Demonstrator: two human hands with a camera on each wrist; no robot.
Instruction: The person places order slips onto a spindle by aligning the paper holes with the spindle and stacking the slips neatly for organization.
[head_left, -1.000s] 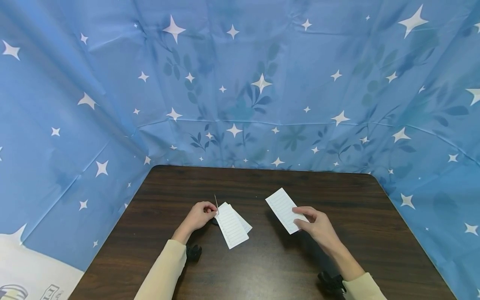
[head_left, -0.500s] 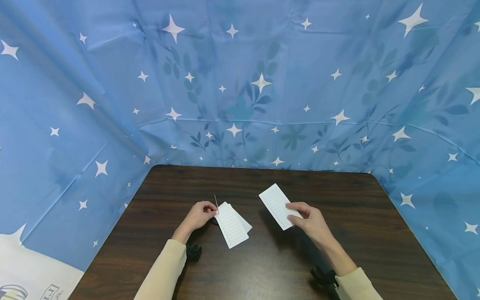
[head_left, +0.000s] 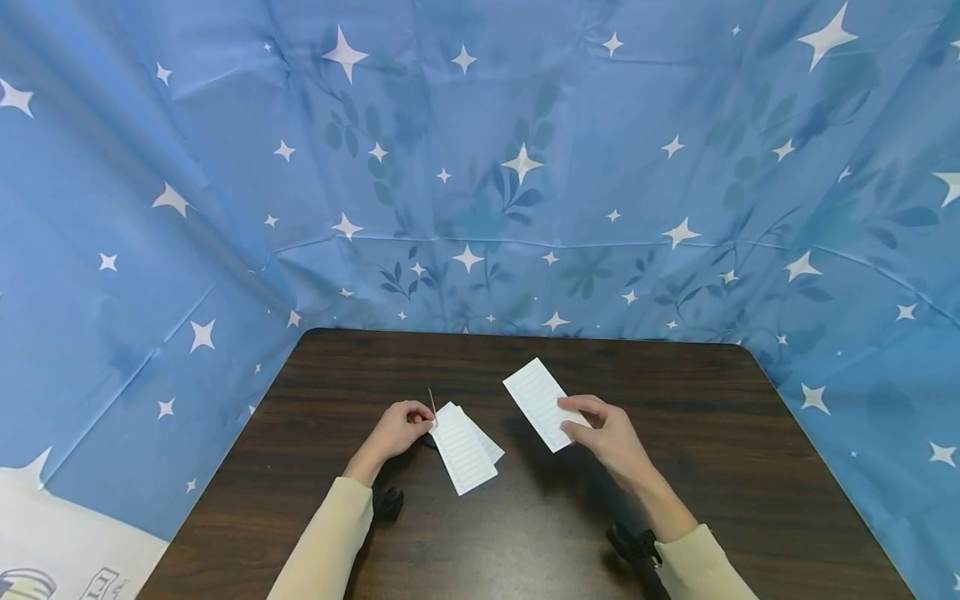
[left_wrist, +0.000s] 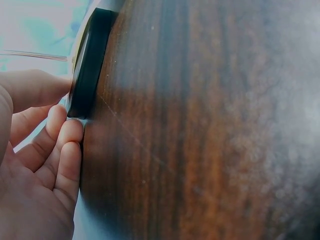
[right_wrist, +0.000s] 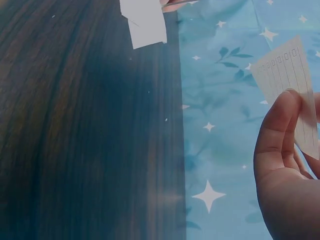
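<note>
A receipt spike stands on the table, its thin upright spike (head_left: 432,405) rising beside my left hand (head_left: 401,429). Its round black base (left_wrist: 92,65) shows in the left wrist view, with my thumb on its upper face and curled fingers at its edge. Two white lined slips (head_left: 463,454) overlap at the foot of the spike, fanned toward the front right. My right hand (head_left: 611,433) pinches another lined slip (head_left: 536,404) between thumb and fingers, raised over the table to the right of the spike. Small printed boxes run along one end of this held slip (right_wrist: 285,65).
The dark wood-grain table (head_left: 637,367) has rounded far corners. A blue curtain (head_left: 570,192) with white stars hangs behind it and along both sides. White printed material (head_left: 67,533) is at the lower left. Black straps with devices sit on both wrists.
My right hand has moved left and slightly away from me, bringing its slip closer to the spike. The left hand, the spike and the two slips there stay in place.
</note>
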